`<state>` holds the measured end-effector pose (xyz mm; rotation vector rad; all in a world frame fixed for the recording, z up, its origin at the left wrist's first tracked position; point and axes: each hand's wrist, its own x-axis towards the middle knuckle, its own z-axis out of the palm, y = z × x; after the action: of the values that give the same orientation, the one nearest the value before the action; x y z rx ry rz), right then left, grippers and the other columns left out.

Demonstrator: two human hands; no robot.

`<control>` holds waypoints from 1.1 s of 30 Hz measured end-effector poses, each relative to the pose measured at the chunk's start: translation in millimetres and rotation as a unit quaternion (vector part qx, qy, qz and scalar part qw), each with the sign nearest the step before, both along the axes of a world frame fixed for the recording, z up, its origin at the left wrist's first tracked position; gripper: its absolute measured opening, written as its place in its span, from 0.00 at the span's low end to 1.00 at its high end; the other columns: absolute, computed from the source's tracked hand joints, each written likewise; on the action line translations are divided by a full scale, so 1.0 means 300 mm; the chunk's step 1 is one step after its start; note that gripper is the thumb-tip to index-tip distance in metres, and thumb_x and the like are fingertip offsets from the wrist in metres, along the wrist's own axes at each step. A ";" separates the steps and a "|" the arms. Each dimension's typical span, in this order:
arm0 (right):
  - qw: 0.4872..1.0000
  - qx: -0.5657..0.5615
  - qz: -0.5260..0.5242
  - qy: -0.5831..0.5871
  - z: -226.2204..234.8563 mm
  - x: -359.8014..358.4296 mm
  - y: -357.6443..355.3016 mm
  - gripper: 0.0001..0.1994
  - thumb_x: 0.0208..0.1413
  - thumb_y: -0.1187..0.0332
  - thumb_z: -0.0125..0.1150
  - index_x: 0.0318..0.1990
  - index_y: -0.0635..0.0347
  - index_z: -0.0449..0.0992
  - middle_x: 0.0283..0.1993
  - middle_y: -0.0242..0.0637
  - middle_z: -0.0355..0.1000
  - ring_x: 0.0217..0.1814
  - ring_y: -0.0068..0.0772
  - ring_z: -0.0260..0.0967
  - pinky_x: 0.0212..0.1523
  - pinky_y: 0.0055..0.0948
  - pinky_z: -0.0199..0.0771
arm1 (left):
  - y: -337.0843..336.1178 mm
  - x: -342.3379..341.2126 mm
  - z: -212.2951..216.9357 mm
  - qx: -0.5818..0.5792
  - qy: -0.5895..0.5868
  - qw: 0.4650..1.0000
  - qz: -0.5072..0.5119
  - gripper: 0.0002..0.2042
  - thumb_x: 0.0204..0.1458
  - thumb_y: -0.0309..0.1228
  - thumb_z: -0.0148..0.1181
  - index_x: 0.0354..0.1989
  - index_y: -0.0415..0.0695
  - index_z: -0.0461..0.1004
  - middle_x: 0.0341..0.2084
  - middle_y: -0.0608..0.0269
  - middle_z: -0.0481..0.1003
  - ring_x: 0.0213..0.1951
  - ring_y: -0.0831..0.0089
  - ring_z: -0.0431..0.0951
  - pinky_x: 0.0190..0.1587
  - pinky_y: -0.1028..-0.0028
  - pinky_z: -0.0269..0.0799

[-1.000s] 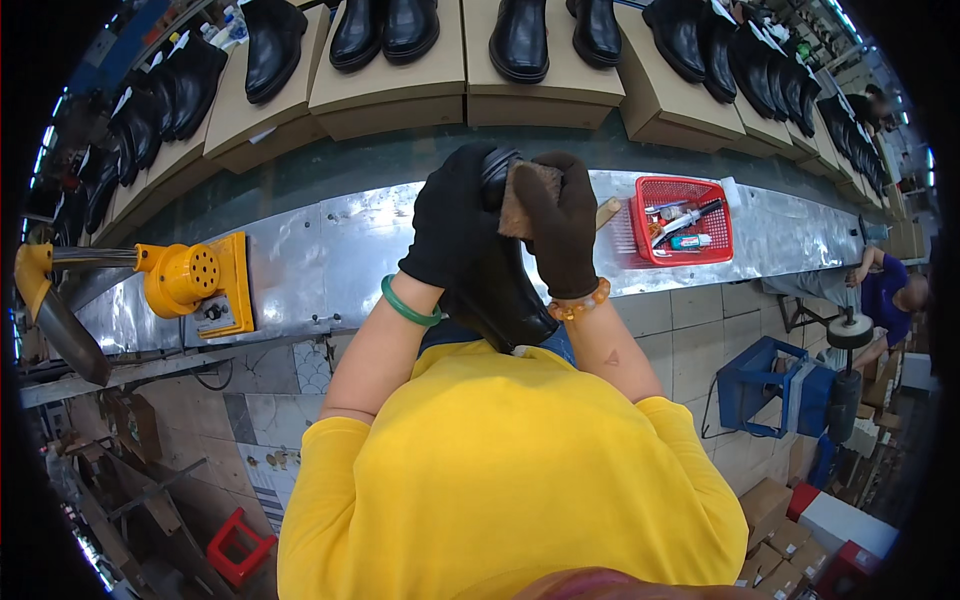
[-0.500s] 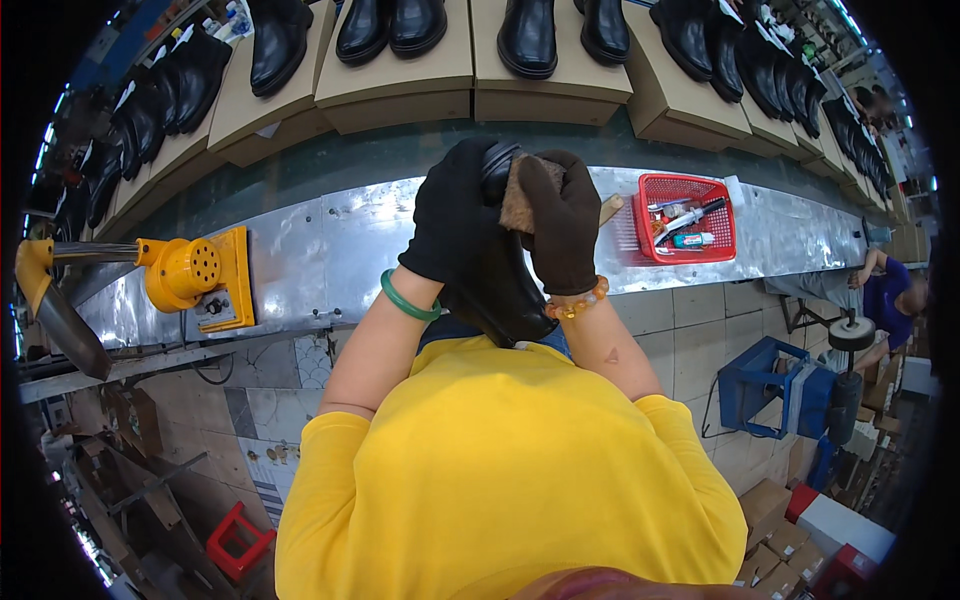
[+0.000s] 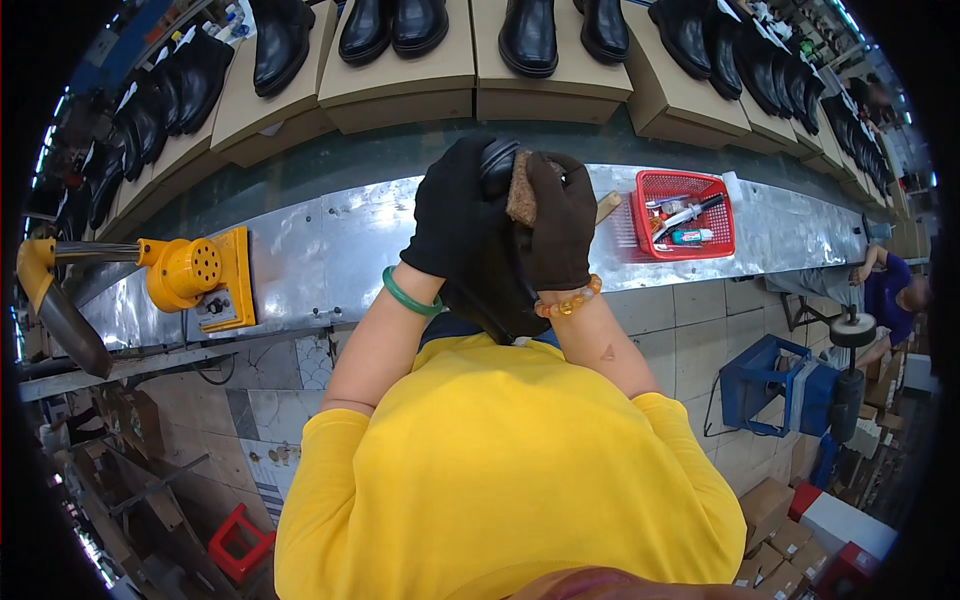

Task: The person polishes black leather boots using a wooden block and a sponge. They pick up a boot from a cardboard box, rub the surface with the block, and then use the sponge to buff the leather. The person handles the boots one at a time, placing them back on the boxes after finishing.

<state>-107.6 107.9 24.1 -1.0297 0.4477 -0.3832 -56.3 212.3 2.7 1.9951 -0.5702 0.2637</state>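
Note:
A black leather boot (image 3: 497, 300) is held upright-tilted in front of my chest, its toe pointing away from me. My left hand (image 3: 458, 212), in a black glove, is closed around the boot's left side near the toe. In a dark brown glove, my right hand (image 3: 562, 222) grips a brown fuzzy pad (image 3: 521, 192) and presses it against the boot's right side. Part of the pad and much of the boot are hidden by my gloves. A wooden handle end (image 3: 607, 206) shows on the bench just right of my right hand.
A red plastic basket (image 3: 686, 251) with tubes and tools stands on the metal bench (image 3: 320, 240). To the left is a yellow machine (image 3: 192, 275) with a nozzle. Black boots (image 3: 528, 40) line cardboard boxes (image 3: 405, 95) beyond. A seated person (image 3: 888, 300) is at far right.
My right hand and the pad have shifted slightly, with the pad now turned more edge-on. The boot's shaft has swung a little left. My left hand keeps its hold.

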 end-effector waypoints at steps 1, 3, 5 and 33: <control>1.000 0.010 0.004 0.013 0.005 -0.003 0.000 0.14 0.49 0.65 0.65 0.38 0.63 0.72 0.33 0.33 0.71 0.30 0.20 0.68 0.33 0.21 0.70 | 0.001 0.001 -0.001 0.001 0.000 1.000 0.003 0.26 0.38 0.37 0.69 0.48 0.46 0.69 0.41 0.56 0.75 0.43 0.60 0.77 0.46 0.69 0.71; 0.986 -0.158 0.015 -0.046 -0.031 -0.002 -0.015 0.14 0.50 0.64 0.65 0.38 0.63 0.72 0.32 0.33 0.71 0.30 0.20 0.68 0.33 0.21 0.70 | -0.002 0.001 0.002 -0.010 -0.012 1.000 -0.003 0.24 0.40 0.38 0.67 0.47 0.46 0.69 0.39 0.54 0.75 0.41 0.55 0.76 0.43 0.65 0.71; 0.964 -0.252 0.044 -0.078 -0.046 -0.004 -0.029 0.14 0.50 0.64 0.65 0.38 0.63 0.72 0.32 0.33 0.71 0.31 0.20 0.68 0.34 0.21 0.70 | 0.000 0.004 0.001 -0.016 -0.019 1.000 -0.005 0.23 0.41 0.39 0.66 0.46 0.46 0.69 0.38 0.54 0.76 0.40 0.53 0.76 0.42 0.62 0.71; 0.822 -0.519 0.191 0.137 -0.510 0.035 -0.315 0.22 0.50 0.63 0.61 0.53 0.59 0.68 0.46 0.51 0.73 0.46 0.49 0.72 0.48 0.38 0.70 | 0.162 0.138 -0.043 -0.036 0.020 0.992 0.116 0.29 0.36 0.45 0.70 0.44 0.40 0.71 0.40 0.49 0.76 0.43 0.56 0.77 0.45 0.64 0.72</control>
<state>-97.1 13.4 -128.9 -2.2252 0.2496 -0.0832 -14.7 260.8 -10.1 1.9916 -0.2973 0.3804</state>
